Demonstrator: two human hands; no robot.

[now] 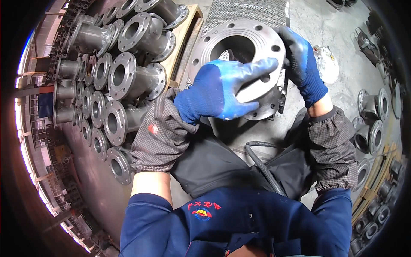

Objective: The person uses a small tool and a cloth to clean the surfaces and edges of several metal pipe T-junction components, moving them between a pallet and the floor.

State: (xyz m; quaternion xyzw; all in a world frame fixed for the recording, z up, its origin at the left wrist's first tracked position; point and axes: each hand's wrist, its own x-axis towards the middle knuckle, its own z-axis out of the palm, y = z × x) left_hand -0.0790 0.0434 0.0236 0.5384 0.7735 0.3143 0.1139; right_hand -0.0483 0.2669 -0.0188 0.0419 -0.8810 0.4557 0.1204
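Observation:
A grey metal flanged pipe fitting (269,38) stands in front of me, its round upper flange ringed with bolt holes around a dark bore. My left hand (218,88), in a blue glove, clasps the near left part of that flange. One finger stretches over the flange face, another digit lies lower, and a bright pale edge shows between them. My right hand (302,60), gloved too, is wrapped on the flange's right rim, its fingertips partly hidden behind the metal. Below, a second flange of the fitting shows bolt holes.
Many similar flanged fittings (122,77) are stacked at the left beside a wooden pallet (188,43). A ribbed metal surface (246,13) lies beyond the fitting. A dark hose (261,165) runs between my legs. More fittings (370,132) stand at the right.

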